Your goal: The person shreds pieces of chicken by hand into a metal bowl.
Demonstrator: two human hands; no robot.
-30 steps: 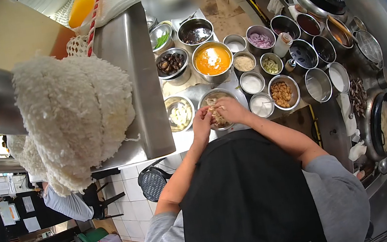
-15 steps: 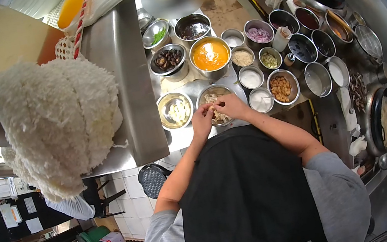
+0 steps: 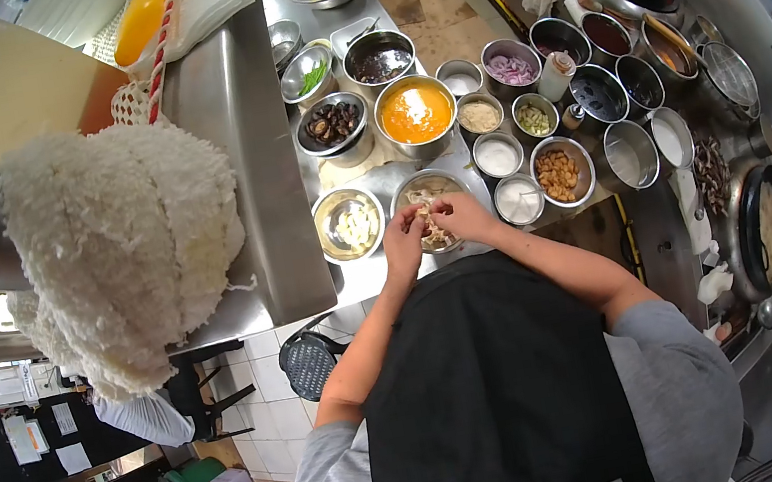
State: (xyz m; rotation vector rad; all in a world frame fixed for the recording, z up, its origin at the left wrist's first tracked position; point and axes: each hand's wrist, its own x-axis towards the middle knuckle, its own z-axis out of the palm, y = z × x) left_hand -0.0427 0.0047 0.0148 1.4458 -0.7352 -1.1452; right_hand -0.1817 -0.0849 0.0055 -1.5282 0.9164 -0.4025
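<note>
Both hands meet over a steel bowl (image 3: 427, 173) of what look like unpeeled garlic cloves and loose skins. My left hand (image 3: 402, 242) is closed in a pinch, its fingertips at the bowl's middle. Against them, the fingertips of my right hand (image 3: 463, 218) also pinch. Between them is a small pale piece that looks like a garlic clove, mostly covered by the fingers. Just left stands another steel bowl (image 3: 322, 213) with pale peeled cloves (image 3: 360, 227) in it.
Behind the bowls stand a pot of orange sauce (image 3: 414, 113) and a bowl of dark mushrooms (image 3: 332, 122). Several ingredient containers crowd the right, including fried brown pieces (image 3: 557, 175) and sliced purple onion (image 3: 511, 70). A large white fluffy mass (image 3: 130, 251) hangs at left.
The hands stay pinched together over the same bowl, with only slight finger movement. The view has shifted a little; a bowl at the far end, blurred before, now shows pale pieces inside.
</note>
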